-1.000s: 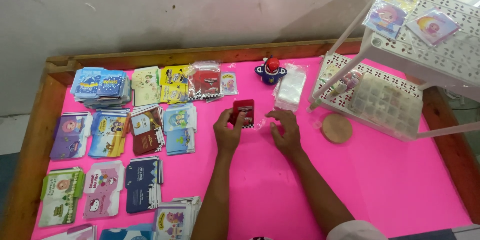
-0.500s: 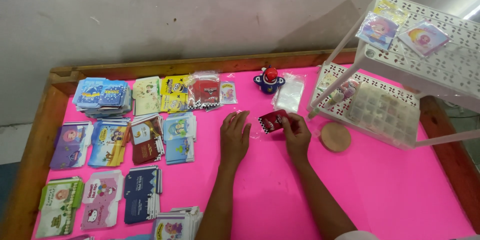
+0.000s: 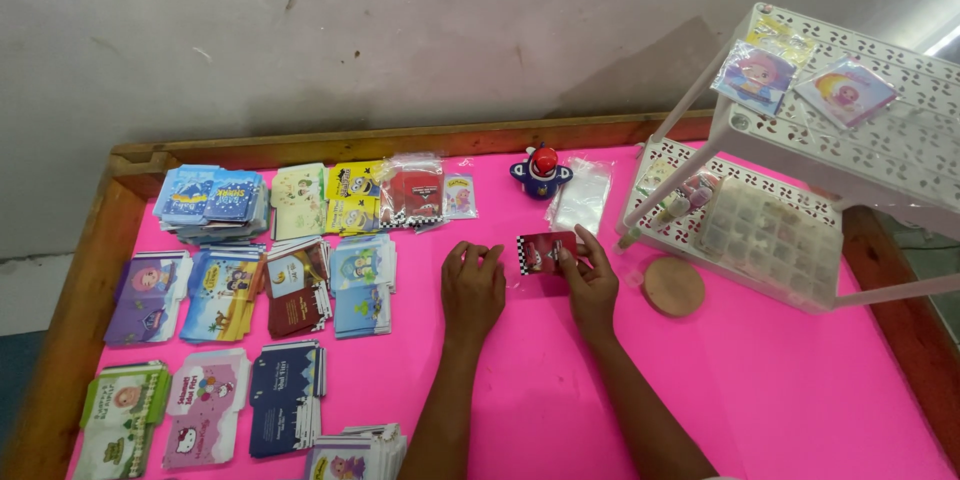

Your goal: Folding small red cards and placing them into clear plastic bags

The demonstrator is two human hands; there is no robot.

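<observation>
One card: red card (image 3: 546, 253), chequered left edge, clear sleeve.
Right hand (image 3: 592, 285): grip pinching it.
Left hand (image 3: 473, 288): flat on tabletop (image 3: 780, 390), empty.

I see a small red packet (image 3: 546, 253) with a checkered edge, held flat on the pink tabletop (image 3: 800, 390) by my right hand (image 3: 590, 285). Behind it lies a clear plastic bag (image 3: 583, 195). To the left sit a red packet stack (image 3: 412, 190), a yellow stack (image 3: 355, 185) and a blue pile (image 3: 212, 202). Nearer me are a purple stack (image 3: 148, 285), a dark red stack (image 3: 296, 285), a light blue stack (image 3: 362, 282), a navy stack (image 3: 285, 398) and a pink and white stack (image 3: 205, 405). Two small square packets (image 3: 800, 80) lie on top of the white rack (image 3: 880, 155).
</observation>
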